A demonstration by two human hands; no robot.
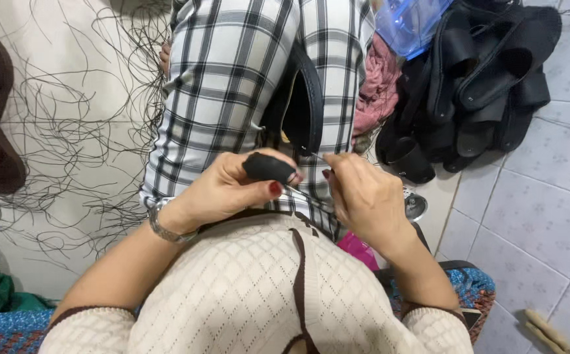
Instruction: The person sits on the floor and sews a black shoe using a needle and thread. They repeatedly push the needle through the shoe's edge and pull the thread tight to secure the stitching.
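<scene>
Head view, looking straight down on someone seated, and both hands meet just above the lap near the middle of the frame. Her left hand (223, 187), with a metal wristwatch (164, 223) on the wrist, is closed around a small black piece (268, 167), thumb and fingers pinching it from either side. Her right hand (363, 193), at about three o'clock from that piece, is curled shut with the fingertips pinched together as though on a thin thread or needle; I cannot make out what it grips. Just beyond the hands, at twelve o'clock, a black sandal (301, 108) lies on the checked trousers (232, 78) covering the lap. I'd judge the stitching or trimming of the small black piece is in hand, and the next move calls for a steady pinch from the left while the right pulls cleanly. Farther out, at one to two o'clock, a heap of black sandals (488, 78) sits on the tiled floor (540, 216) beside a pink cloth (377, 85), and at nine to ten o'clock loose dark threads (75, 144) are strewn across the floor.
</scene>
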